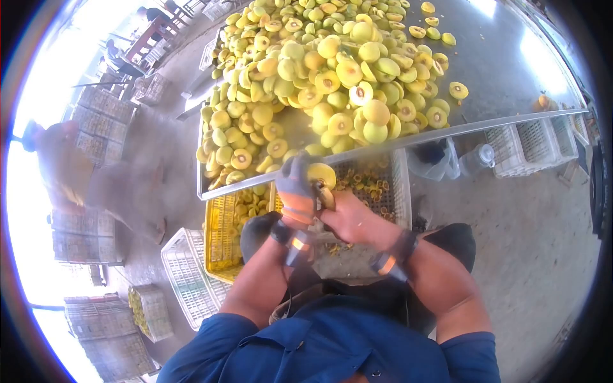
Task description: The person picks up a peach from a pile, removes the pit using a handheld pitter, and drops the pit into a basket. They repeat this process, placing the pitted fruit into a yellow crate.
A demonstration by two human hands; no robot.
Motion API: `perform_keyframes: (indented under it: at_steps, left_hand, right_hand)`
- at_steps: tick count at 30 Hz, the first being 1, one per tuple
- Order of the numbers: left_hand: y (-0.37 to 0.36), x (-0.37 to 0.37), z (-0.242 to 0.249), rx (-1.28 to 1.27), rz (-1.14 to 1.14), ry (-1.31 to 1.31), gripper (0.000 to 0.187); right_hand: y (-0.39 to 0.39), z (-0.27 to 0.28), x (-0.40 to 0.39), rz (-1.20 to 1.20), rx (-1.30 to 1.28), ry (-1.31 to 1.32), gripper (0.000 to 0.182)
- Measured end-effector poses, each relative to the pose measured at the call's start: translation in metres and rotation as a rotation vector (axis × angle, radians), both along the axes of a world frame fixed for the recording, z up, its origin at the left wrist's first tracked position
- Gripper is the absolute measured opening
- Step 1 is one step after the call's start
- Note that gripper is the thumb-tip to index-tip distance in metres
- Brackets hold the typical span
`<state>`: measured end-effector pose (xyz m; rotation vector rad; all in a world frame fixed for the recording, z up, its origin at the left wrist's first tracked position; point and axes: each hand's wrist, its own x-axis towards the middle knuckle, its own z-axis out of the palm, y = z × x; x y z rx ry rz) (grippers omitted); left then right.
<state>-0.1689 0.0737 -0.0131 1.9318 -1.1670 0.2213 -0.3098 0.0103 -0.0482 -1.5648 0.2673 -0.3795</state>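
Left hand (295, 188), gloved, is gripping a fruit half (322, 173); right hand (352, 220) is clenching a tool (327, 198). Any juice is risking a slip into the left fingers.

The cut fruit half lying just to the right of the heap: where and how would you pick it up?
I'd pinch the rounded sides of the cut fruit half, coming from above. It sits apart from the heap on the metal table, so its sides look free. Its cut face shows upward, so a side grip should spare the flesh.
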Motion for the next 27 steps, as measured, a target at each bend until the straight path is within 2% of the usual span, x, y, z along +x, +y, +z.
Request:
perform_keyframes:
  at_steps: [2, 3, 6, 9, 14, 15, 18, 19, 21, 23, 25, 26, 27]
  left_hand:
    - [-0.001, 0.004, -0.017, -0.032, 0.001, 0.147, 0.024]
    - [0.0, 0.005, -0.023, -0.044, 0.001, 0.222, 0.023]
    - [-0.003, -0.003, -0.003, -0.008, 0.006, -0.014, 0.02]
    - [-0.005, 0.0, 0.0, -0.054, -0.06, -0.101, 0.02]
    - [0.0, 0.005, -0.004, -0.038, -0.136, -0.056, 0.019]
    - [0.001, 0.006, -0.005, -0.041, -0.147, -0.041, 0.018]
    - [0.004, 0.006, -0.003, -0.057, -0.11, -0.225, 0.016]
    - [0.004, 0.002, 0.003, -0.085, -0.145, 0.004, 0.016]
    - [0.007, -0.009, 0.012, -0.138, -0.203, 0.466, 0.016]
    - [0.015, 0.005, -0.01, -0.081, -0.257, 0.289, 0.017]
    - [0.006, 0.011, -0.003, -0.108, -0.33, 0.352, 0.016]
    - [0.012, 0.008, 0.001, -0.073, -0.38, 0.446, 0.017]
    - [0.012, 0.008, 0.001, -0.064, -0.355, 0.284, 0.019]
  right_hand:
    - [0.004, 0.002, 0.0, -0.078, -0.11, -0.121, 0.013]
    - [-0.001, 0.028, -0.009, 0.011, 0.07, -0.032, 0.013]
    - [-0.014, 0.037, -0.017, 0.233, 0.498, 0.23, 0.014]
    - [-0.015, 0.035, -0.017, 0.299, 0.689, 0.388, 0.023]
    - [-0.004, 0.035, -0.016, 0.183, 0.275, 0.182, 0.027]
    - [-0.004, 0.035, -0.016, 0.188, 0.28, 0.177, 0.027]
    - [0.004, 0.024, -0.013, 0.139, 0.164, 0.065, 0.028]
    - [0.006, 0.022, -0.012, 0.111, 0.101, 0.013, 0.028]
    - [0.004, 0.031, -0.019, 0.168, 0.147, 0.078, 0.022]
    - [0.006, 0.035, -0.022, 0.271, 0.39, 0.178, 0.017]
    - [0.0, 0.041, -0.023, 0.398, 0.81, 0.304, 0.014]
    - [0.004, 0.047, -0.026, 0.365, 0.804, 0.242, 0.014]
    - [0.007, 0.045, -0.027, 0.331, 0.715, 0.229, 0.015]
